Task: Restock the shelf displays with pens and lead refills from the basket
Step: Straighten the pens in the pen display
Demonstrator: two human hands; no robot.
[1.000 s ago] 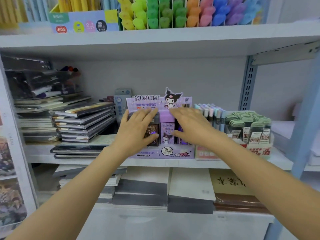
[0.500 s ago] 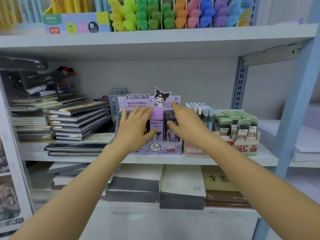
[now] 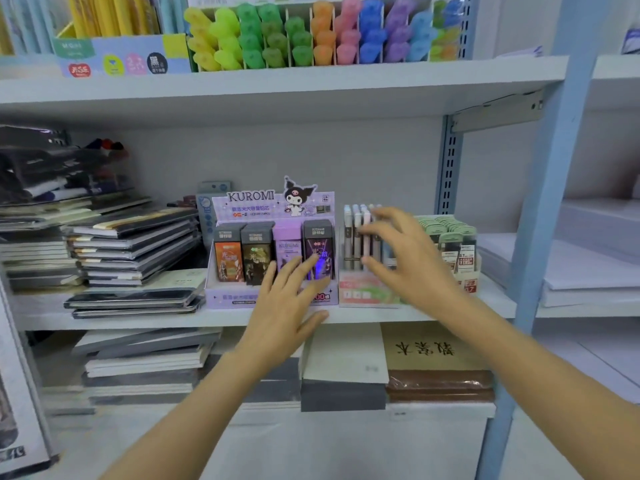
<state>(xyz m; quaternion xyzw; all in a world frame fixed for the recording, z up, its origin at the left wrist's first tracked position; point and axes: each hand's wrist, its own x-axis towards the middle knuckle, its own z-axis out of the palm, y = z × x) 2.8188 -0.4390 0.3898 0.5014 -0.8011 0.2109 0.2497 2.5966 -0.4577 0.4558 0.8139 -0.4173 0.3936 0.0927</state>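
Lead refill packs (image 3: 273,252) stand upright, four across, in the purple Kuromi display box (image 3: 228,299) on the middle shelf (image 3: 138,323). Stacked notebooks (image 3: 135,247) lie to its left; a pen display (image 3: 360,292) sits just beside it on the right, with green-capped packs (image 3: 450,233) beyond. The left hand (image 3: 287,306), fingers straight and spread, covers the box's lower front and holds nothing. The right hand (image 3: 408,261), spread and empty, hovers before the pen display, slightly blurred.

My left hand (image 3: 284,306) covers the lower right front of the Kuromi display box (image 3: 228,296), so I can't read the print there. My right hand (image 3: 405,261) is blurred and hides part of the pens (image 3: 353,237) and the green refill packs (image 3: 457,237). The top edge cuts off the highlighters (image 3: 311,36).
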